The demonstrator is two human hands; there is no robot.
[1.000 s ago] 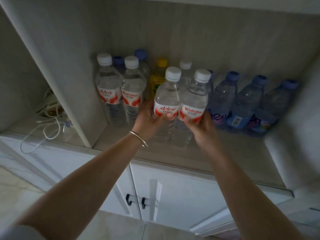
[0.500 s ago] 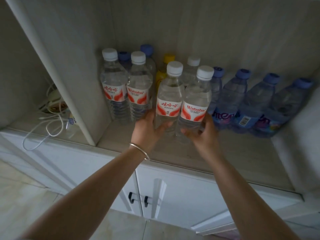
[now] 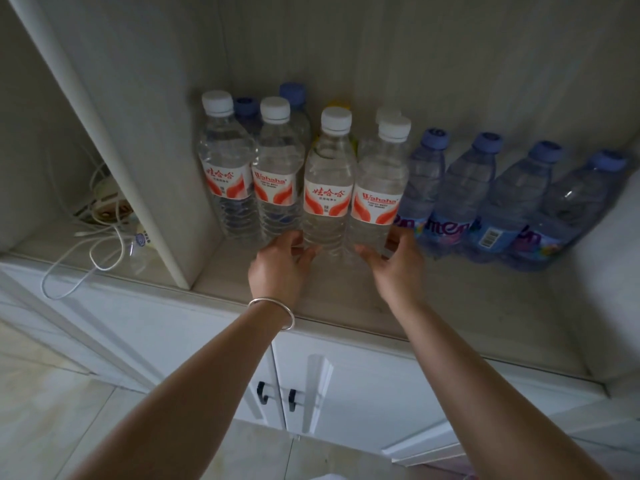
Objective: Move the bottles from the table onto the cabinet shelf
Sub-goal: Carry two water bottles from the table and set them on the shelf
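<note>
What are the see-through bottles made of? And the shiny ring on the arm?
The white-capped bottles look like thin clear plastic: you can see through them, and the sides are ribbed. The bracelet on the left wrist looks like polished silvery metal, since it gleams, though the exact metal can't be told.

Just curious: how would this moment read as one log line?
stage: placing | left hand: on left bottle | right hand: on right bottle | both standing on shelf

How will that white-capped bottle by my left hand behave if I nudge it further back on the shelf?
The white-capped bottle looks full, so probably heavy for its size. It is tall and narrow, so a push high up may tip it; pushing low, where the left hand is, seems safer. Its thin ribbed plastic likely flexes slightly.
</note>
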